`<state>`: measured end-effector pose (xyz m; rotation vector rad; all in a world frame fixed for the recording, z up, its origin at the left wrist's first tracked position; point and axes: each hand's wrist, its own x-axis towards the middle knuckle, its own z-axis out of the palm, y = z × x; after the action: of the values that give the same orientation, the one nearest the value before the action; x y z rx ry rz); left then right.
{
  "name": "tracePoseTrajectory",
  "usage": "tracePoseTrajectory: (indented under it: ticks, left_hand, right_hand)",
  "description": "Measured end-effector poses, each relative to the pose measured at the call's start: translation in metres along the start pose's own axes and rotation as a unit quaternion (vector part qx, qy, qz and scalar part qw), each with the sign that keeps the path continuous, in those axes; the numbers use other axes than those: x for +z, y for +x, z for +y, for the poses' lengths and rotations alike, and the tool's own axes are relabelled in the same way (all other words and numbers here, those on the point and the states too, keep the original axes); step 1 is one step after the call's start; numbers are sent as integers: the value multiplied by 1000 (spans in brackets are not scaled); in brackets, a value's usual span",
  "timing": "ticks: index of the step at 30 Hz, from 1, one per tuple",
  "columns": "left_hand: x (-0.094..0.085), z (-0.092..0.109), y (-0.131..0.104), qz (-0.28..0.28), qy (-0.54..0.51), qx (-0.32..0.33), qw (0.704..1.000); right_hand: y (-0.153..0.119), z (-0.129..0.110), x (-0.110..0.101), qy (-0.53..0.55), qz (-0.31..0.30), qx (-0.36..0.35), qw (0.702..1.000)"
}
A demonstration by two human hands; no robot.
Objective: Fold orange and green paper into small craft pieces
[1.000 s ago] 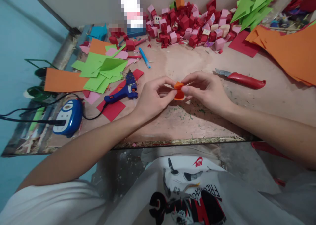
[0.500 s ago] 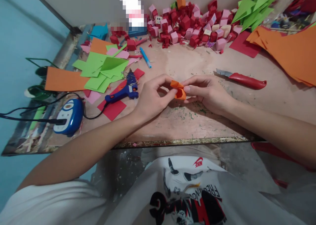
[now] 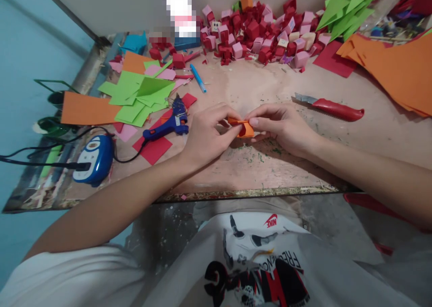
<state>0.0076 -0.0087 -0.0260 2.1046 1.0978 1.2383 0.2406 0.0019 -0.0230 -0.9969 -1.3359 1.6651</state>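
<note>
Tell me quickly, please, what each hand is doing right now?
Left hand: closed, pinching the left side of the small orange folded paper piece.
Right hand: closed, pinching the same piece from the right.

We are at a paper-craft workbench, a small handmade-goods workshop by the look of it. A worn board table [image 3: 337, 154] carries a heap of small folded paper cubes [image 3: 259, 33] in red and pink against the back wall. Cut sheets lie about: green [image 3: 138, 95], orange [image 3: 401, 73]. A blue glue gun [image 3: 167, 125] with its cord, a red knife [image 3: 332, 108] and a blue pen [image 3: 197, 78] rest among scraps and green trimmings.
</note>
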Motion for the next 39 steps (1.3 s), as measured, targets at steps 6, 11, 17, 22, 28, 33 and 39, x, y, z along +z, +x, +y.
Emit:
tracePoseTrajectory:
  ticks: [6, 11, 17, 22, 28, 33, 39]
  left_hand:
    - [2, -2, 1, -4, 14, 33, 999]
    - [0, -2, 1, -11, 1, 46, 999]
    - [1, 0, 0, -9, 21, 80, 997]
    - [1, -3, -1, -18, 49, 77, 996]
    - [-2, -1, 0, -15, 41, 55, 998]
    - [-3, 0, 0, -5, 51, 86, 995]
    - [-2, -3, -3, -10, 106, 127, 986]
  right_hand:
    - [-1, -2, 2, 53, 7, 19, 998]
    - [0, -1, 1, 44, 6, 20, 999]
    - [-1, -4, 3, 26, 1, 19, 999]
    - [-2, -7, 5, 4, 2, 12, 1000]
    - [-2, -4, 3, -4, -5, 14, 1000]
    - [-3, -6, 2, -10, -26, 32, 999]
    - [-3, -7, 3, -15, -28, 36, 999]
